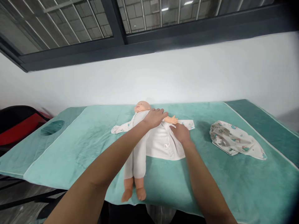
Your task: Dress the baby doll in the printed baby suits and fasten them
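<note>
A baby doll (139,161) in white trousers lies on its back, head toward the wall. One of its arms is in a printed sleeve; its other arm is bare and stretched to the right. A white baby shirt (161,144) is spread under and beside the doll, inner side up, with its other sleeve (190,124) flat behind the bare hand. My left hand (155,118) is closed over the doll's upper bare arm near the shoulder. Just below the doll's hand, my right hand (182,133) pinches the shirt near that sleeve; its fingertips are partly hidden.
A crumpled printed cloth item (235,138) lies to the right on the green padded table cover (70,146). The cover has an oval hole (52,128) at left. A red and black chair (16,127) stands beyond that end. A white wall (163,77) borders the far edge.
</note>
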`<state>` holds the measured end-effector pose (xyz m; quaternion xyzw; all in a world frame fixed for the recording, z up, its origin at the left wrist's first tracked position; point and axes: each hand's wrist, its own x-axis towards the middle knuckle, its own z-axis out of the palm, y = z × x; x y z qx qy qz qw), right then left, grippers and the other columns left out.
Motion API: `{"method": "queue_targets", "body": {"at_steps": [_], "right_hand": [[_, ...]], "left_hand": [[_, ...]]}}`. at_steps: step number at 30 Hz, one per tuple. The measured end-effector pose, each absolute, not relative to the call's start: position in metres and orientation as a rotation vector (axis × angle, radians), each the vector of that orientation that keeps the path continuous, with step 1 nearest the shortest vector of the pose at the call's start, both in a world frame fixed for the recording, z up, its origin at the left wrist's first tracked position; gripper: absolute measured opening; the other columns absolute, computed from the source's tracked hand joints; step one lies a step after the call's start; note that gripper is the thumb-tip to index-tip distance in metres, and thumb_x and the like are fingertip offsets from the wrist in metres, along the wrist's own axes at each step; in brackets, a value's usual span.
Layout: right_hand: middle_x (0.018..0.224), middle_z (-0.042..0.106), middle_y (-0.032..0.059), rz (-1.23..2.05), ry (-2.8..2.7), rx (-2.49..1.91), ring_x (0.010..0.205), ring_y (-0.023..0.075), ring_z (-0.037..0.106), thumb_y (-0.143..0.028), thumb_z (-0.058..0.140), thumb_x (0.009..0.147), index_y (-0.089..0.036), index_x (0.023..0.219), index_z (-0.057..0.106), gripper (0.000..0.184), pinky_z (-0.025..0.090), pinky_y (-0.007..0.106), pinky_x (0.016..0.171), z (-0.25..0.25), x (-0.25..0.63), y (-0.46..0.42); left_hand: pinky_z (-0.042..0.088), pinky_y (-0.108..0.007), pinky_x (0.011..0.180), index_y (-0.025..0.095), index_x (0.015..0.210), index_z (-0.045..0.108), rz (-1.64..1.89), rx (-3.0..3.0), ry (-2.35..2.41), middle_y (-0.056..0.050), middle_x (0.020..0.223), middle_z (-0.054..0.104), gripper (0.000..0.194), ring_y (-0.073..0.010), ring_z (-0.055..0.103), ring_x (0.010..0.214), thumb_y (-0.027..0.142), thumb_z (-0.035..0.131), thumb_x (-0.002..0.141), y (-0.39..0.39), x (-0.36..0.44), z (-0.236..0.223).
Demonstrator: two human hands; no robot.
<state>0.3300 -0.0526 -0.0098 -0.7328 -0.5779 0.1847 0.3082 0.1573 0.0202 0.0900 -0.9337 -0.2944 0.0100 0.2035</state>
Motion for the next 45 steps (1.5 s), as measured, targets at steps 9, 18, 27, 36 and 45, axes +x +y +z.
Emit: {"method": "queue_targets", "body": {"at_steps": [9, 18, 27, 36, 45], "right_hand": [[0.078, 0.068, 0.0043, 1.124, -0.776, -1.036, 0.077, 0.0235, 0.066, -0.065, 0.062, 0.078, -0.022, 0.085, 0.057, 0.044, 0.052, 0.035, 0.065, 0.008, 0.338, -0.056], [0.121, 0.067, 0.0076, 1.312, -1.088, -0.821, 0.107, 0.0283, 0.065, -0.052, 0.074, 0.072, -0.024, 0.131, 0.054, 0.069, 0.054, 0.039, 0.086, 0.024, 0.316, -0.072], [0.149, 0.048, 0.0102, 1.871, -1.562, -0.345, 0.117, 0.0238, 0.061, -0.038, 0.073, 0.083, -0.031, 0.144, 0.047, 0.066, 0.052, 0.035, 0.088, 0.032, 0.268, -0.102], [0.072, 0.066, 0.0028, 1.223, -1.538, -1.098, 0.064, 0.0152, 0.059, -0.05, 0.052, 0.093, -0.02, 0.081, 0.067, 0.037, 0.043, 0.027, 0.06, 0.01, 0.283, -0.085], [0.1, 0.069, 0.0039, 0.794, -1.52, -1.343, 0.093, 0.0222, 0.06, -0.046, 0.052, 0.09, -0.021, 0.103, 0.065, 0.031, 0.046, 0.035, 0.085, -0.02, 0.27, -0.066]], "left_hand": [[0.038, -0.047, 0.089, 0.014, 0.108, 0.063, 0.042, -2.589, -0.911, -0.018, 0.107, 0.062, 0.031, -0.0309, 0.056, 0.103, 0.006, 0.039, 0.089, 0.002, 0.165, 0.07], [0.048, -0.034, 0.091, 0.014, 0.119, 0.058, -0.723, -3.313, -1.152, -0.01, 0.115, 0.067, 0.039, -0.0215, 0.063, 0.104, 0.021, 0.057, 0.081, 0.015, 0.182, 0.052], [0.046, -0.033, 0.088, 0.018, 0.075, 0.063, -0.953, -2.987, -1.359, -0.004, 0.088, 0.068, 0.023, -0.0194, 0.059, 0.093, 0.006, 0.044, 0.074, 0.055, 0.096, 0.086], [0.047, -0.034, 0.09, 0.02, 0.105, 0.062, -1.159, -2.631, -1.787, -0.007, 0.106, 0.067, 0.021, -0.0207, 0.061, 0.099, 0.027, 0.047, 0.091, 0.011, 0.026, 0.052], [0.046, -0.035, 0.094, 0.02, 0.105, 0.063, -1.557, -2.607, -2.401, -0.005, 0.11, 0.07, 0.045, -0.0225, 0.062, 0.103, 0.056, 0.04, 0.094, -0.025, 0.006, 0.008]]}}
